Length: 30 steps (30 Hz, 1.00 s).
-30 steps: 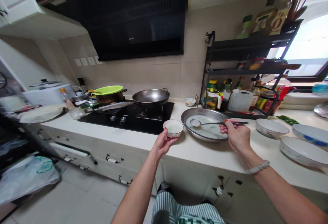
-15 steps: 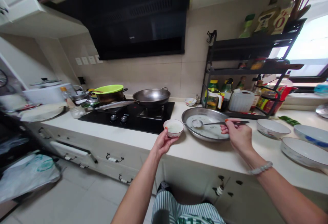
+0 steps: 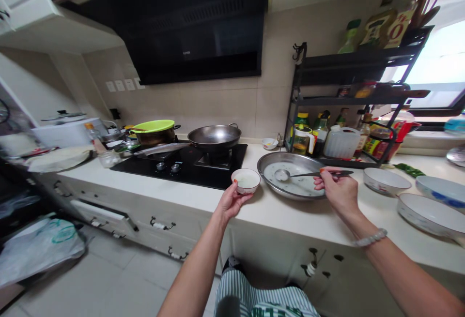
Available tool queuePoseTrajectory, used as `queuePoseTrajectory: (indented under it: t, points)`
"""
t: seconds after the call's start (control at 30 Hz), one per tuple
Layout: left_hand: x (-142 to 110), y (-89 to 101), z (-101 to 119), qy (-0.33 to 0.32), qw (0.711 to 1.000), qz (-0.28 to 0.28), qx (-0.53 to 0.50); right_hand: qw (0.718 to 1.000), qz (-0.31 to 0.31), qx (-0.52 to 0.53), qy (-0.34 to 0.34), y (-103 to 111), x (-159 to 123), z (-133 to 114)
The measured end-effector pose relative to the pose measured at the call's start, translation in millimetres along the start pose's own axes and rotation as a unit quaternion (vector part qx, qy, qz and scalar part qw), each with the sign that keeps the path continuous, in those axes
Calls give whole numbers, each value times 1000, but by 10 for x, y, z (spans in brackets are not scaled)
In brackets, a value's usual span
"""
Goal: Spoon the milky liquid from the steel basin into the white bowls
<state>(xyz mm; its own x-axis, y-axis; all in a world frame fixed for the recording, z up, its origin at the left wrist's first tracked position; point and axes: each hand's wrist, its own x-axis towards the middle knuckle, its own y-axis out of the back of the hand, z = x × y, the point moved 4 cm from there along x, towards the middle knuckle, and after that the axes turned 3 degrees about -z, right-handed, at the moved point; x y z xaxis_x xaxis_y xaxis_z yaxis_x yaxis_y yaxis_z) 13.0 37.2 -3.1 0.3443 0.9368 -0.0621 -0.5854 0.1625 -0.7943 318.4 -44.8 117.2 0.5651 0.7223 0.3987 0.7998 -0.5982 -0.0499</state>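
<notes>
My left hand [image 3: 232,200] is closed round a small red-rimmed bowl [image 3: 246,190], thumb on the rim; pale, cloudy liquid shows inside it. Just to the right stands a wide steel basin [image 3: 267,181] of milky liquid with dark bits in it. My right hand [image 3: 336,188], a beaded bracelet on its wrist, grips the dark handle of a ladle [image 3: 281,175]. The ladle's round head is over the basin at the liquid's surface; whether it dips in, I cannot tell. Both hands are at the front of the counter.
A wok [image 3: 214,135] sits on the black stove [image 3: 181,167], with a pot under a lime-green basin [image 3: 154,126] beside it. Behind the steel basin stands a black rack [image 3: 337,60] with bottles. Bowls [image 3: 387,181] line the right. A little bowl [image 3: 270,143] is near the wall.
The ladle's head has shifted slightly to the right within the basin. My left hand and the small bowl stay nearly where they were.
</notes>
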Motion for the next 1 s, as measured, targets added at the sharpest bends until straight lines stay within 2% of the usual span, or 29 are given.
queuePoseTrajectory:
  t: [1.0]
  points:
    - [-31, -40, 11, 1, 1000, 15, 2, 999, 28, 45, -7, 39, 79, 51]
